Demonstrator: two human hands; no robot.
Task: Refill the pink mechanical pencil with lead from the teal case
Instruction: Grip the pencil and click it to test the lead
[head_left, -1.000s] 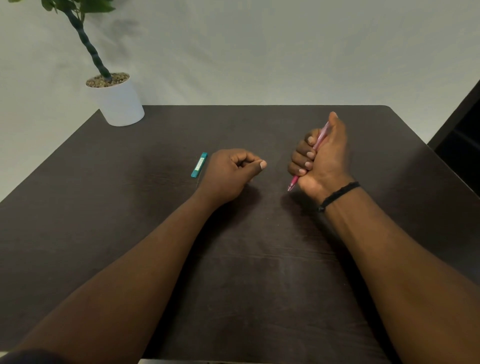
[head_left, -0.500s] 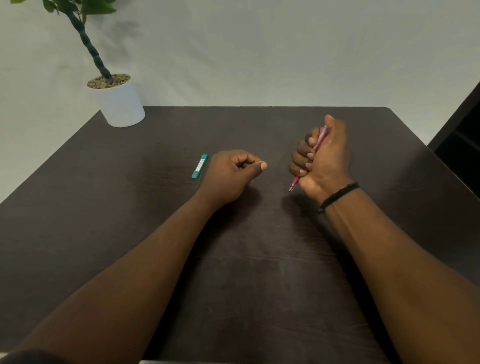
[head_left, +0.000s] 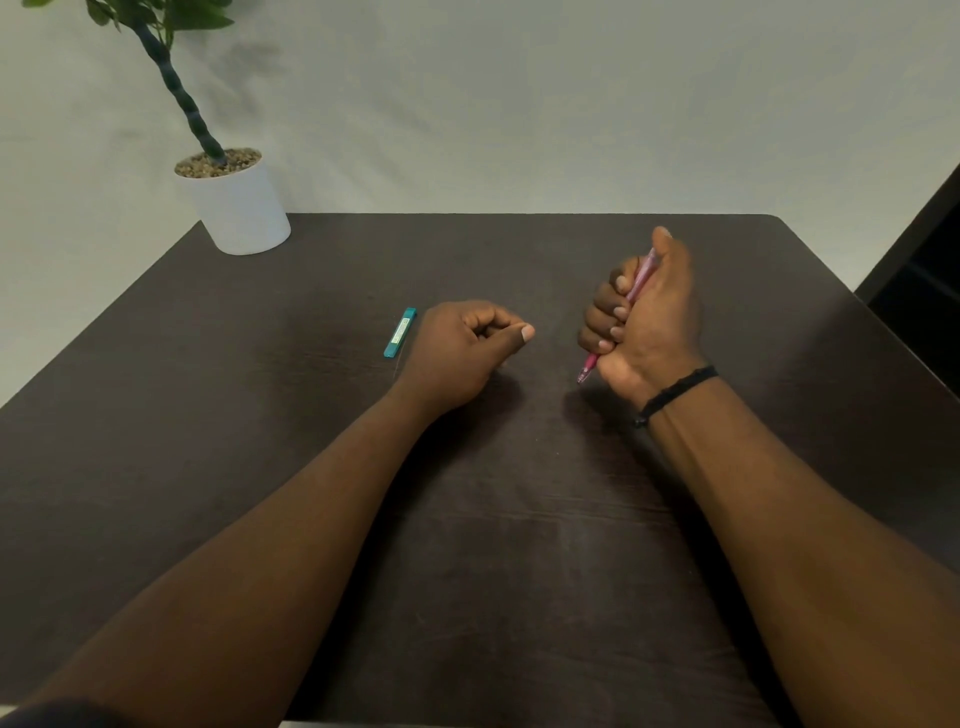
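Observation:
My right hand (head_left: 647, 325) is wrapped in a fist around the pink mechanical pencil (head_left: 638, 283). The pencil's tip pokes out below the fist, just above the table, and my thumb rests on its top end. The teal lead case (head_left: 400, 332) lies flat on the dark table (head_left: 519, 519), just left of my left hand (head_left: 462, 353). That hand rests on the table with fingers curled in and the thumb against the forefinger. I see nothing held in it. A thin dark line, perhaps a lead (head_left: 397, 370), lies on the table by that hand's left side.
A white pot with a green plant (head_left: 236, 205) stands at the table's back left corner. A pale wall rises behind the table. A dark piece of furniture (head_left: 919, 270) stands off the right edge.
My right thumb pressed down on the pencil's top end, then rose again slightly. The left hand and the teal case stayed where they were.

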